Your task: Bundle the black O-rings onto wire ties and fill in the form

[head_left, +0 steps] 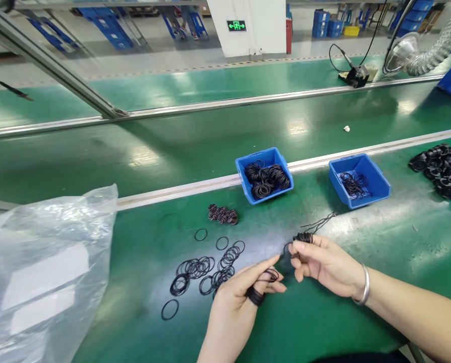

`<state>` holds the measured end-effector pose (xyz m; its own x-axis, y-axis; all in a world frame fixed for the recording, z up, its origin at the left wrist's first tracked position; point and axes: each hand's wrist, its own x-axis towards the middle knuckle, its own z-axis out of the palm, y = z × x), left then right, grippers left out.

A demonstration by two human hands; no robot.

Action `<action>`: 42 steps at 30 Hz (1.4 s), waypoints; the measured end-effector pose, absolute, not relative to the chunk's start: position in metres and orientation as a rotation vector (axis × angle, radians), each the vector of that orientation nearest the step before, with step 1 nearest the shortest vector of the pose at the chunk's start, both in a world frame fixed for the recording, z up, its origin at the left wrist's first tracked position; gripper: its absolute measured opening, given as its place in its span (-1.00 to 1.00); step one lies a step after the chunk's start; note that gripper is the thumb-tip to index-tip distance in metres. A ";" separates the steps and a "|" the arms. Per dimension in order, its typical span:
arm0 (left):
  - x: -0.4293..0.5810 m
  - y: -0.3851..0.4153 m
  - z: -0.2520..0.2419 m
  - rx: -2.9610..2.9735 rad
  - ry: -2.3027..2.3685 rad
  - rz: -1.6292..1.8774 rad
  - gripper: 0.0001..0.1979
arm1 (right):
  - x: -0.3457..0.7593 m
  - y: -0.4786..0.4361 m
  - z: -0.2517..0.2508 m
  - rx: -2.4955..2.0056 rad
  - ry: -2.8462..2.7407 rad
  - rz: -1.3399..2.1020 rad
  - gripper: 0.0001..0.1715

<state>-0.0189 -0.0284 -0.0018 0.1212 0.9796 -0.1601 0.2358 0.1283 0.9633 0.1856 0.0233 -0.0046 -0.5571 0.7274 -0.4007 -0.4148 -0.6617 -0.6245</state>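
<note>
My left hand (240,292) is closed around a bunch of thin black rubber rings (255,296), some looped over its fingers. Close by on the right, my right hand (322,262) pinches a coiled bundle of black rings (303,237) between thumb and fingers. One ring hangs off that bundle toward the left hand. Loose black rings (199,267) lie overlapping on the green table, left of my left hand and partly hidden by it. A few thin black strands (320,222) lie just behind my right hand.
A blue bin (252,200) holds bundled black rings; another blue bin (379,194) holds fewer. Small dark twisted pieces (222,215) lie behind the loose rings. A clear plastic bag (97,217) covers the left side. Black ring-shaped parts (447,174) are piled far right. A soldering iron stand (356,76) sits beyond.
</note>
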 end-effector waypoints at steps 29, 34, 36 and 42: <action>-0.012 -0.028 0.005 1.444 1.315 0.849 -0.70 | 0.179 0.015 -0.007 -0.937 -0.964 2.088 -0.63; -0.017 -0.026 0.000 1.276 1.396 0.829 -0.74 | 0.185 0.023 -0.005 -0.883 -0.632 2.221 -0.65; -0.017 -0.025 -0.002 1.244 1.432 0.775 -0.77 | 0.188 0.025 -0.004 -0.872 -0.586 2.213 -0.64; -0.014 -0.026 0.001 1.187 1.371 0.766 -0.76 | 0.189 0.025 -0.004 -0.930 -0.680 2.167 -0.65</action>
<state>-0.0142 -0.0255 0.0010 0.1171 0.9413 -0.3166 0.2238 0.2856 0.9319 0.1891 0.0255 -0.0037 -0.5186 0.7461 -0.4176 -0.3735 -0.6371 -0.6743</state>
